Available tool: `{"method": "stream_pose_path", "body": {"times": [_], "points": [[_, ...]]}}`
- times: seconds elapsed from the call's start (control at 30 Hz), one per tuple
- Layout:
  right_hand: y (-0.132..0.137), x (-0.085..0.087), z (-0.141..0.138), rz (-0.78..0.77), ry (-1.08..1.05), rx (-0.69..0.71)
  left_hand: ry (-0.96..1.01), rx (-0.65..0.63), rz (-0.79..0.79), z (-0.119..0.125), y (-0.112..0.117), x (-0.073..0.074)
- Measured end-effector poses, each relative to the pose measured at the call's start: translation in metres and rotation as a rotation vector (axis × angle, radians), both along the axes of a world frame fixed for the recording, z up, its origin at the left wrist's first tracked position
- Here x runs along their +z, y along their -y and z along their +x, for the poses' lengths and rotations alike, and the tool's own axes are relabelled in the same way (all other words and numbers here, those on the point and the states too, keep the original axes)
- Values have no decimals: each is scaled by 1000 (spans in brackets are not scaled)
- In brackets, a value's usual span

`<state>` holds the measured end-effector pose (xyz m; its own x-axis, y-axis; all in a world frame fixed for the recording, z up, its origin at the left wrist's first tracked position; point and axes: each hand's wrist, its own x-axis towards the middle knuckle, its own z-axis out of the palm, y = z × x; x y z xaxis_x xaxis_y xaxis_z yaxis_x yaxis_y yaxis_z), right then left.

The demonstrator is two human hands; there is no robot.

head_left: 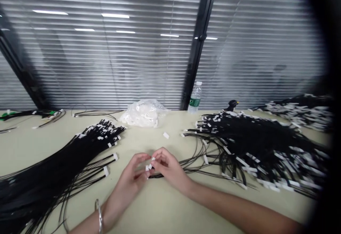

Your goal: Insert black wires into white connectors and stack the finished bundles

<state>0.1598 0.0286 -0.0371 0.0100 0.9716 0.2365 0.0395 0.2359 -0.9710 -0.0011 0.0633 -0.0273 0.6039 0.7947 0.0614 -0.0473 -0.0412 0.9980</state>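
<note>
At the middle of the table my left hand and my right hand meet at the fingertips. Small white plastic connectors sit between them. The right thumb and fingers pinch one piece, while the left fingers close around another just below it. Which edges join is too small to make out. Thin black cables run from under the right hand towards the right-hand pile. Beyond the hands, a single white connector lies on the table.
To the left lies a thick bundle of black cables with white ends. A larger cable pile spreads on the right. Behind stand a plastic bag of white parts and a water bottle, before window blinds.
</note>
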Motion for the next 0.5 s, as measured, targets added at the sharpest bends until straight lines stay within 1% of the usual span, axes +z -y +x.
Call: {"method": "stream_pose_path", "body": {"times": [0.1,0.17,0.27,0.4,0.5], "points": [[1,0,0,-6,11,-5,-63,97,-25,2,4,6],[1,-1,0,-4,23,-15,-86,122,-65,3,5,10],[1,-1,0,5,46,-24,-75,120,-102,3,5,12],[4,2,-2,15,82,-26,-48,130,-125,1,2,10],[7,4,-3,17,118,-39,-27,115,-133,1,1,9]]}}
